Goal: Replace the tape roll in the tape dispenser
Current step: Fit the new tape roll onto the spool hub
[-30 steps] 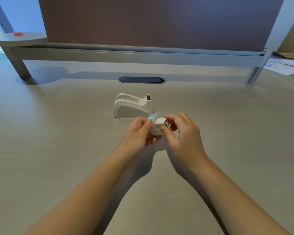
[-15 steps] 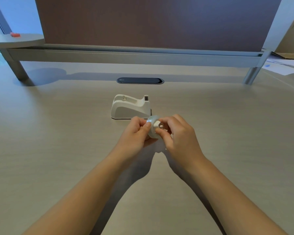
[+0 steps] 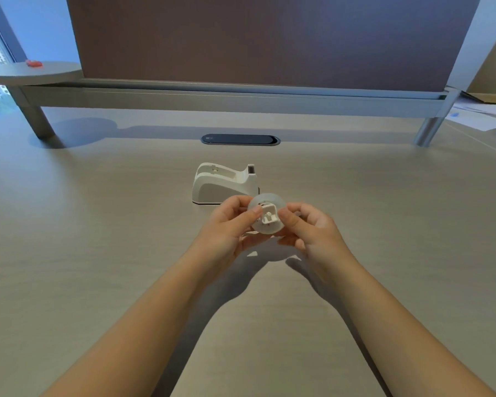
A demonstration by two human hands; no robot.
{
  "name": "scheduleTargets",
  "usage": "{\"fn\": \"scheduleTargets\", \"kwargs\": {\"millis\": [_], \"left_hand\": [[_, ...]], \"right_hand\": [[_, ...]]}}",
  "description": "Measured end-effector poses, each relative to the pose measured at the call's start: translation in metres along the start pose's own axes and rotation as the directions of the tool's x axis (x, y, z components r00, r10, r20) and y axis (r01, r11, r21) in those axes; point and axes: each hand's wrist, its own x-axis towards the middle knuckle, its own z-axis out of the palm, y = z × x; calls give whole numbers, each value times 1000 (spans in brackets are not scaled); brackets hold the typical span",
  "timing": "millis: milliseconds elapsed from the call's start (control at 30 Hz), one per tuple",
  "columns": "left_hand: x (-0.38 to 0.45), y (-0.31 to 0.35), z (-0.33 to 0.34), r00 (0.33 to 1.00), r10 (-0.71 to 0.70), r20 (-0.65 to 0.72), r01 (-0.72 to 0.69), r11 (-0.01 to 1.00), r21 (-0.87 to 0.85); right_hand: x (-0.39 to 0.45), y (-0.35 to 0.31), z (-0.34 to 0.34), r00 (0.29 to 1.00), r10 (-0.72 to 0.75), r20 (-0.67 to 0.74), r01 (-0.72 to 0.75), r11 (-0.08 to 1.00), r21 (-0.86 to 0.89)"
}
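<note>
Desk [image 3: 98, 253] of pale wood grain spreads under both forearms and well beyond the hands on every side. Past the hands, at the far edge, a dark partition panel [image 3: 269, 38] rises on a grey rail [image 3: 226, 100], and nearer than that an oval cable port [image 3: 240, 139] sits flush in the surface. Just beyond the fingertips stands the white tape dispenser [image 3: 222, 186], upright on the desk, its cradle bare and its cutter end toward the right. The left hand [image 3: 229, 229] and the right hand [image 3: 309, 230] meet above the desk and share one load: the tape roll [image 3: 267, 214], clear, pinched by its rim from either side, with a white hub [image 3: 267, 216] seated in its core and facing the camera.
</note>
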Motion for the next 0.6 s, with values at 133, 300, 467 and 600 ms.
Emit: {"fn": "scheduleTargets", "kwargs": {"millis": [133, 300, 467, 600], "left_hand": [[0, -1, -2, 1000, 0, -28, 1, 999, 47], [0, -2, -1, 994, 67, -87, -49, 980, 195], [1, -3, -2, 983, 115, -146, -69, 956, 284], [2, -4, -2, 975, 148, -165, -93, 950, 299]], "right_hand": [[2, 2, 1, 999, -30, 10, 30, 1000, 2], [3, 3, 2, 995, -69, -75, 70, 997, 14], [5, 4, 3, 990, -107, -93, 107, 994, -14], [7, 5, 5, 988, -126, -92, 122, 992, -39]]}}
